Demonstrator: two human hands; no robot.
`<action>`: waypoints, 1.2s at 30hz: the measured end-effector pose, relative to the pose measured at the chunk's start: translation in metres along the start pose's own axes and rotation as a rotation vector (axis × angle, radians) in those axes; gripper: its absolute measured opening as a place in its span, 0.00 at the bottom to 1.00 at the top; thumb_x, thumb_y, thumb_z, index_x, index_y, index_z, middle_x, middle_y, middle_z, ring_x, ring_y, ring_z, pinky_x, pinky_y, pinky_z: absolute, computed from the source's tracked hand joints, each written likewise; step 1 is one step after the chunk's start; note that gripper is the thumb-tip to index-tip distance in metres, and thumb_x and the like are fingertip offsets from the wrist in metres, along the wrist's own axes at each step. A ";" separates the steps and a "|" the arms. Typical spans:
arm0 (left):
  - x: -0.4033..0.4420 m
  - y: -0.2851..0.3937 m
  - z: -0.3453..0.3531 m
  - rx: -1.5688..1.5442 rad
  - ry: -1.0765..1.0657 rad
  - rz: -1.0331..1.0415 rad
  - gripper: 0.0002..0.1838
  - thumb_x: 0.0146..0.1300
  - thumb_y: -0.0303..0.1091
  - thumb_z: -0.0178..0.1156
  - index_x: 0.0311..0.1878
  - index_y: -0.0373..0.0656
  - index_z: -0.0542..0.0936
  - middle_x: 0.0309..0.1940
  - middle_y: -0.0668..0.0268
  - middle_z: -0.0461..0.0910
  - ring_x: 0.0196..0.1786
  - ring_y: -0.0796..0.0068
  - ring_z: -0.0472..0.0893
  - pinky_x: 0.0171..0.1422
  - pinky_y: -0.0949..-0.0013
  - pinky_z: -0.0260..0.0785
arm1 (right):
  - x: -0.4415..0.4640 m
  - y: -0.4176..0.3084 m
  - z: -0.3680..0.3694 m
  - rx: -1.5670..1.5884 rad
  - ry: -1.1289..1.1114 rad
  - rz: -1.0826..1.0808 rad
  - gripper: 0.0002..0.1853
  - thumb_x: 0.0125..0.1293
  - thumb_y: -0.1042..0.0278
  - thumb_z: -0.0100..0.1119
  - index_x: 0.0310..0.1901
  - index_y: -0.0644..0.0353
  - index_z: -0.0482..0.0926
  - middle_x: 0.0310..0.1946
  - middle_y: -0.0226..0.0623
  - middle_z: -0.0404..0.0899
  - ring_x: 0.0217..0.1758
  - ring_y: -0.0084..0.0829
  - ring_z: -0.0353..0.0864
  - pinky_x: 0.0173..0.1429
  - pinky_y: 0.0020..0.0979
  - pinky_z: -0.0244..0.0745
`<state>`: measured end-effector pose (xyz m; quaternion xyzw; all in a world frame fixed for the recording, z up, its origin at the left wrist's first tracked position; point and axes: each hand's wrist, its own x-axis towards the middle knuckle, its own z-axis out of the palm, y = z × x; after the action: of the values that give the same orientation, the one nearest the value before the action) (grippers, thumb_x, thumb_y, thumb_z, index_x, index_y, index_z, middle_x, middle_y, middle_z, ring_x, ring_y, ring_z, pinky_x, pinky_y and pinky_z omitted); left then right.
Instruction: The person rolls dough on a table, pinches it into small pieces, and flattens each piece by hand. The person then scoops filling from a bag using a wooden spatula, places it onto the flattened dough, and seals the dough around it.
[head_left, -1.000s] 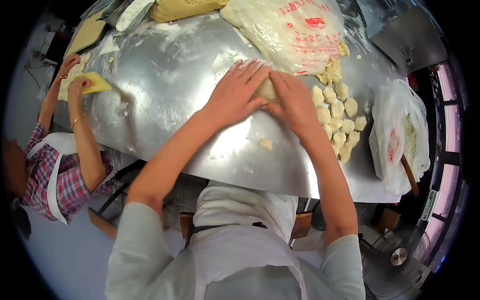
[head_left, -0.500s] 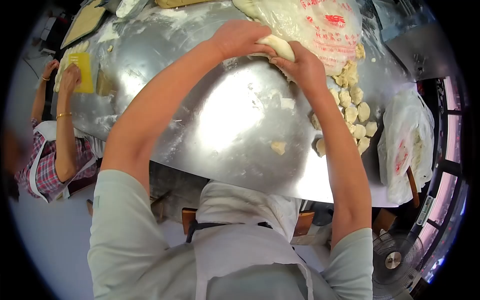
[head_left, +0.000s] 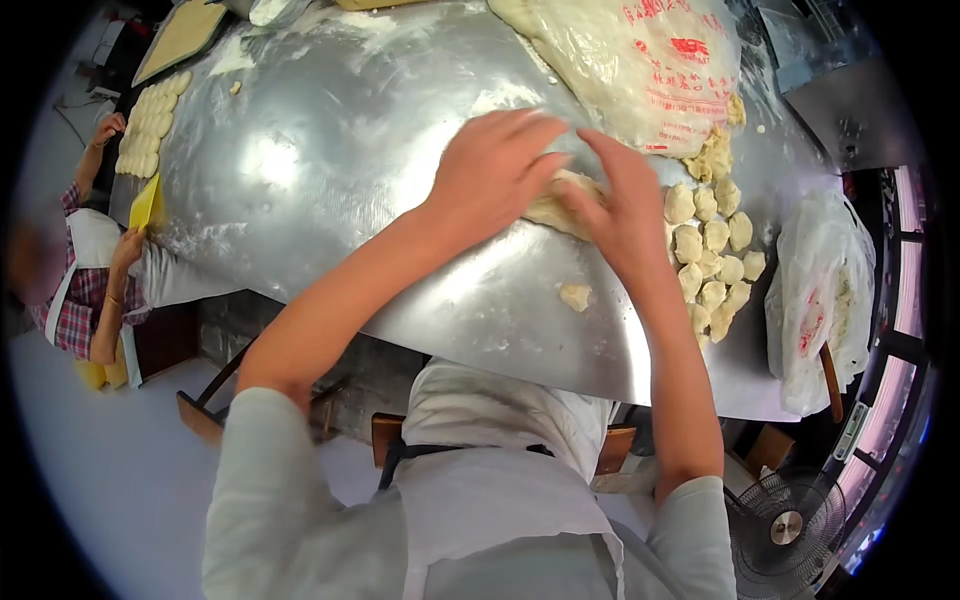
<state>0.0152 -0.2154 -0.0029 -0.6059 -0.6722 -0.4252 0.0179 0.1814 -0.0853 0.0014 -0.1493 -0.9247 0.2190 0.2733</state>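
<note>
A lump of pale dough [head_left: 560, 208] lies on the metal table, between and partly under my hands. My left hand [head_left: 497, 168] is over its left side, fingers stretched and a little blurred. On the right, my right hand [head_left: 625, 195] has thumb and fingers apart, with the thumb across the dough. Whether my palms press on it is hidden. A small dough scrap [head_left: 574, 297] sits nearer the table's front edge. Several round dough pieces [head_left: 716, 237] are grouped to the right of my right forearm.
Printed plastic [head_left: 640, 70] covers a large dough mass at the back. Rows of shaped dough [head_left: 153, 125] lie at the left, where a co-worker holds a yellow scraper [head_left: 146, 203]. A plastic bag [head_left: 820, 300] hangs at the right edge. Below it stands a fan [head_left: 787, 526].
My hands and the dough have come nearer to me from beside the plastic cover, and my grip has loosened. The co-worker has drawn the yellow scraper back from the dough rows.
</note>
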 end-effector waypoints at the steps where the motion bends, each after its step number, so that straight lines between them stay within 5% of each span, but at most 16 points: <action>1: 0.008 -0.007 0.020 0.009 -0.114 -0.042 0.22 0.72 0.38 0.65 0.65 0.40 0.80 0.59 0.51 0.84 0.62 0.49 0.81 0.68 0.51 0.71 | 0.004 0.007 0.012 0.001 -0.210 0.136 0.37 0.61 0.53 0.77 0.69 0.58 0.75 0.59 0.47 0.82 0.62 0.51 0.78 0.66 0.48 0.72; 5: -0.015 -0.002 0.029 0.241 -0.438 -0.021 0.35 0.71 0.51 0.65 0.75 0.43 0.72 0.68 0.52 0.78 0.69 0.50 0.76 0.76 0.45 0.64 | -0.029 -0.003 0.013 -0.091 -0.221 0.031 0.42 0.56 0.52 0.79 0.71 0.55 0.73 0.65 0.42 0.75 0.67 0.49 0.73 0.69 0.50 0.67; 8: -0.059 0.015 0.016 0.332 -0.357 0.098 0.43 0.64 0.63 0.66 0.76 0.46 0.73 0.64 0.55 0.78 0.68 0.51 0.75 0.75 0.42 0.63 | -0.069 -0.009 0.009 -0.128 -0.238 -0.009 0.43 0.55 0.53 0.80 0.72 0.53 0.73 0.65 0.41 0.75 0.66 0.46 0.73 0.68 0.48 0.67; 9: -0.067 0.010 0.021 0.406 -0.240 0.171 0.42 0.61 0.65 0.66 0.73 0.47 0.76 0.57 0.60 0.81 0.60 0.57 0.79 0.68 0.50 0.69 | -0.069 -0.008 0.010 -0.135 -0.217 -0.032 0.41 0.55 0.54 0.80 0.71 0.51 0.74 0.61 0.39 0.77 0.61 0.44 0.75 0.65 0.47 0.68; 12: -0.051 -0.024 0.023 0.402 -0.246 0.226 0.36 0.62 0.62 0.66 0.67 0.49 0.80 0.44 0.67 0.83 0.47 0.66 0.82 0.54 0.60 0.72 | -0.047 0.011 0.019 -0.093 -0.216 -0.020 0.39 0.57 0.54 0.79 0.70 0.51 0.76 0.55 0.37 0.79 0.56 0.44 0.76 0.60 0.46 0.70; 14: -0.025 -0.053 0.024 0.463 -0.225 0.324 0.21 0.64 0.46 0.67 0.59 0.53 0.83 0.32 0.73 0.77 0.37 0.72 0.80 0.42 0.64 0.70 | -0.024 0.026 0.030 -0.142 -0.144 -0.057 0.35 0.58 0.55 0.78 0.67 0.51 0.77 0.47 0.35 0.80 0.49 0.44 0.77 0.54 0.45 0.70; 19: 0.039 -0.122 0.001 0.494 -0.056 0.434 0.23 0.62 0.41 0.67 0.61 0.55 0.84 0.36 0.70 0.79 0.40 0.66 0.82 0.46 0.60 0.74 | 0.055 0.058 0.071 -0.181 0.076 -0.122 0.30 0.60 0.56 0.77 0.64 0.48 0.80 0.43 0.33 0.80 0.47 0.42 0.79 0.50 0.45 0.70; 23: 0.064 -0.160 0.014 0.538 -0.072 0.221 0.25 0.63 0.44 0.70 0.65 0.60 0.82 0.39 0.69 0.80 0.44 0.62 0.81 0.48 0.57 0.73 | 0.092 0.062 0.116 -0.423 0.164 0.034 0.28 0.60 0.56 0.75 0.63 0.43 0.81 0.43 0.27 0.79 0.47 0.38 0.78 0.50 0.45 0.69; 28: 0.052 -0.145 0.017 0.563 -0.068 0.135 0.26 0.65 0.45 0.70 0.67 0.60 0.81 0.43 0.67 0.80 0.49 0.58 0.80 0.53 0.53 0.71 | 0.084 0.070 0.108 -0.308 0.126 -0.078 0.29 0.60 0.57 0.75 0.65 0.44 0.80 0.48 0.30 0.79 0.52 0.41 0.77 0.54 0.47 0.69; 32: -0.011 -0.094 0.002 0.444 -0.187 0.073 0.36 0.67 0.51 0.70 0.77 0.56 0.74 0.67 0.53 0.75 0.68 0.48 0.74 0.70 0.46 0.65 | 0.037 0.047 0.076 -0.163 -0.007 -0.143 0.29 0.63 0.60 0.74 0.66 0.46 0.80 0.62 0.34 0.79 0.66 0.46 0.75 0.65 0.51 0.69; 34: -0.053 -0.055 -0.015 0.487 -0.321 0.017 0.42 0.65 0.55 0.71 0.80 0.54 0.70 0.78 0.48 0.65 0.76 0.43 0.67 0.77 0.42 0.59 | -0.002 0.012 0.050 -0.234 -0.091 -0.147 0.28 0.64 0.61 0.73 0.66 0.47 0.80 0.69 0.34 0.77 0.74 0.46 0.71 0.72 0.52 0.66; 36: -0.081 -0.021 -0.031 0.336 -0.367 -0.085 0.43 0.64 0.58 0.72 0.80 0.54 0.71 0.81 0.48 0.61 0.79 0.41 0.64 0.81 0.41 0.55 | -0.020 -0.002 0.031 -0.213 -0.183 -0.161 0.27 0.65 0.62 0.74 0.66 0.49 0.80 0.74 0.35 0.74 0.79 0.46 0.68 0.76 0.53 0.64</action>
<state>0.0041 -0.2967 -0.0386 -0.6326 -0.7502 -0.1909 -0.0218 0.1792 -0.1050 -0.0294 -0.0824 -0.9727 0.1098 0.1870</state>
